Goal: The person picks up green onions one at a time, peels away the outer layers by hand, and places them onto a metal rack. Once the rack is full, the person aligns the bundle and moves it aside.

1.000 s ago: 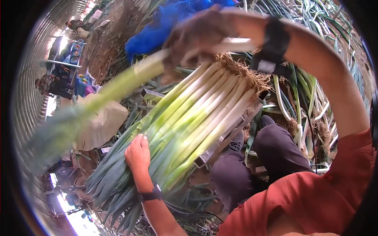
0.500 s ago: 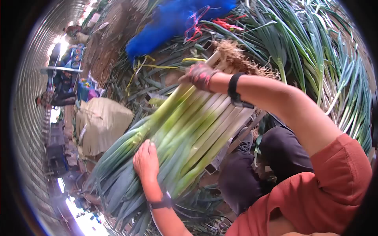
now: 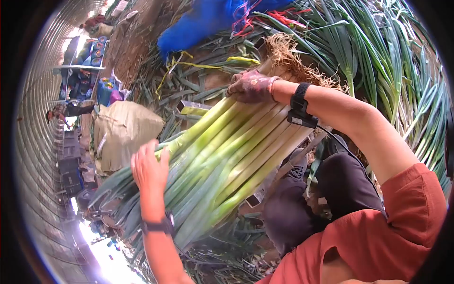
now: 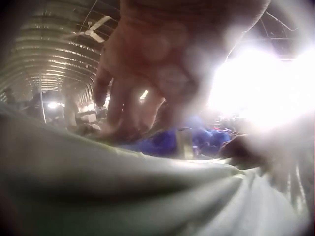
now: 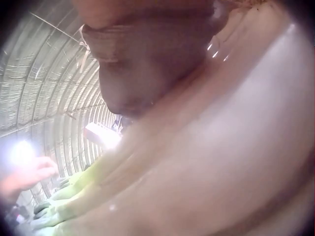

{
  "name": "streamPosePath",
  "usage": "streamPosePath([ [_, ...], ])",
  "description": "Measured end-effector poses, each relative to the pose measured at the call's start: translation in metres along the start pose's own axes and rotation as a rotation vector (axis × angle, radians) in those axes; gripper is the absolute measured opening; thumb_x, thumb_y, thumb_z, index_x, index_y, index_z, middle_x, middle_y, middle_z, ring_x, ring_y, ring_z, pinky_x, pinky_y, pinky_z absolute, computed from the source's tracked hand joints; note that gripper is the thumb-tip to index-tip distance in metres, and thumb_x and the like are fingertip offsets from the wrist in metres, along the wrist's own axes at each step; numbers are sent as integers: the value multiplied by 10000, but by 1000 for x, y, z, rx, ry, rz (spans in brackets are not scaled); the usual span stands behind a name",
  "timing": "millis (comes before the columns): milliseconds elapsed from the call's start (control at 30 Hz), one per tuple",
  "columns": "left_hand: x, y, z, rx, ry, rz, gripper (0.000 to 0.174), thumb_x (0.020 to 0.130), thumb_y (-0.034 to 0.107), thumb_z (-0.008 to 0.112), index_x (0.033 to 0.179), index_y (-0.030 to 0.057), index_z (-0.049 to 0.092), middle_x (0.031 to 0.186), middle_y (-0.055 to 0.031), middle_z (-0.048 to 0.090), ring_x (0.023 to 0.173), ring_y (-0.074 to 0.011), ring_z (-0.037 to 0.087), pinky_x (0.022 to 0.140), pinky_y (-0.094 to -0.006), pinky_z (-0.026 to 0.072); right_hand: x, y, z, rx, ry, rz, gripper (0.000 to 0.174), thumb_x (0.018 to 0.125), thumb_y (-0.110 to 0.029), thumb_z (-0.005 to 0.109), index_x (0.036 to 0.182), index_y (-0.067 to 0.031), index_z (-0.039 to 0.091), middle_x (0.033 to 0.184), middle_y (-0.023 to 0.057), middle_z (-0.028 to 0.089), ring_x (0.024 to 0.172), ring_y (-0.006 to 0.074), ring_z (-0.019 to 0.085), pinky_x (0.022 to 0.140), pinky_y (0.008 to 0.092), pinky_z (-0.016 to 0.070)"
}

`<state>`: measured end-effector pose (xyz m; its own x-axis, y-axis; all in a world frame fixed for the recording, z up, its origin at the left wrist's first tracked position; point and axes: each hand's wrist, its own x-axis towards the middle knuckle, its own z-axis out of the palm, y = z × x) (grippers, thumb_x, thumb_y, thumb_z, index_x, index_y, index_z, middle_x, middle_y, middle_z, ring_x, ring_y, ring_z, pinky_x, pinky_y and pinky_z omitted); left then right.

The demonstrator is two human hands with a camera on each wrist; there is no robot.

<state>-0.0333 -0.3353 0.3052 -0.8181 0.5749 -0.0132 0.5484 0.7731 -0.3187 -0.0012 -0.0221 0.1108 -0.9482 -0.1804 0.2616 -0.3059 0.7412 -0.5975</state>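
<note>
A thick row of leeks (image 3: 246, 146) lies side by side, white stems and roots (image 3: 288, 54) toward the upper right, dark leaves toward the lower left. My right hand (image 3: 253, 86), in a patterned glove, grips the far-side leeks on their white part, fingers curled over the outer edge. In the right wrist view the glove (image 5: 152, 64) bears down close against the pale stems (image 5: 211, 142). My bare left hand (image 3: 150, 165) is at the far side of the leaves, its fingers extended and spread. The left wrist view shows these fingers (image 4: 123, 110) just above a blurred leaf surface (image 4: 147, 187).
More leeks (image 3: 378, 71) lie heaped at the upper right. Blue netting (image 3: 198, 28), red strings (image 3: 283, 19) and yellow strips (image 3: 189, 64) lie beyond the row. A beige sack (image 3: 125, 135) stands to the left, and a person (image 3: 66, 111) is farther back. My knees (image 3: 345, 177) are close on the near side.
My right hand brought a leek across and laid it along the row's far side. My left hand pressed on the leaves, then shifted left and spread its fingers.
</note>
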Motion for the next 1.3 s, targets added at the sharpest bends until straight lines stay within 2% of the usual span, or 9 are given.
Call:
streamPosePath([
  [133, 21, -17, 41, 160, 50, 138, 489, 856, 518, 507, 1150, 132, 567, 1129, -117, 591, 1129, -296, 513, 1044, -515, 254, 0, 1, 2, 80, 33, -6, 256, 835, -315, 516, 1029, -249, 670, 986, 117, 619, 905, 315, 612, 815, 421, 492],
  [200, 25, -12, 29, 62, -354, -49, 543, 838, 571, 496, 1138, 126, 572, 1133, -115, 602, 1115, -289, 525, 1051, -571, 211, -4, 0, 0, 56, 29, 5, 251, 842, -318, 514, 1016, -231, 673, 974, 102, 626, 901, 302, 616, 801, 405, 500],
  [367, 16, -7, 18, -6, -394, -20, 612, 767, 611, 552, 1019, 59, 630, 907, -219, 648, 914, -360, 612, 824, -429, 462, -11, 2, -3, 172, 163, 48, 157, 806, -208, 557, 881, -197, 695, 884, 91, 633, 845, 288, 617, 753, 391, 503],
  [600, 35, -12, 27, -112, -574, -40, 660, 751, 632, 551, 1034, 43, 647, 988, -232, 637, 974, -358, 599, 845, -430, 451, -30, 24, -31, -195, 141, 164, 112, 706, -111, 609, 781, -156, 679, 747, 88, 622, 694, 292, 617, 613, 369, 478],
  [667, 36, -13, 31, -159, -640, -140, 655, 758, 624, 548, 1028, 35, 649, 999, -227, 637, 993, -356, 593, 849, -423, 448, -29, 54, -24, 193, 176, 55, 110, 719, -112, 594, 776, -152, 679, 717, 98, 621, 663, 299, 619, 607, 380, 488],
  [933, 41, -17, 40, -178, -659, -130, 622, 770, 638, 520, 972, 70, 673, 993, -209, 640, 979, -358, 593, 829, -436, 445, -26, 57, -34, -159, -24, 140, 74, 736, -137, 602, 679, -115, 644, 696, 25, 627, 619, 223, 623, 537, 345, 486],
  [1033, 41, -19, 43, -178, -707, -125, 618, 770, 640, 520, 937, 68, 686, 941, -207, 651, 930, -354, 608, 811, -430, 451, -27, 51, -33, -711, -95, -199, 98, 747, -144, 575, 685, -110, 642, 703, 7, 628, 623, 212, 620, 552, 330, 499],
  [1200, 45, -25, 56, -280, -748, -134, 676, 764, 641, 528, 993, 21, 669, 979, -237, 638, 958, -355, 608, 831, -425, 450, -29, 50, -28, -465, -204, 17, 113, 759, -163, 567, 773, -122, 671, 764, 15, 643, 696, 244, 634, 584, 349, 511],
  [1300, 41, -26, 64, -272, -686, -142, 694, 763, 645, 526, 1032, 17, 654, 1022, -235, 629, 996, -352, 596, 849, -422, 445, -28, 72, -11, -988, -162, -330, 67, 732, -127, 617, 777, -135, 666, 817, -23, 610, 753, 156, 607, 595, 274, 510],
])
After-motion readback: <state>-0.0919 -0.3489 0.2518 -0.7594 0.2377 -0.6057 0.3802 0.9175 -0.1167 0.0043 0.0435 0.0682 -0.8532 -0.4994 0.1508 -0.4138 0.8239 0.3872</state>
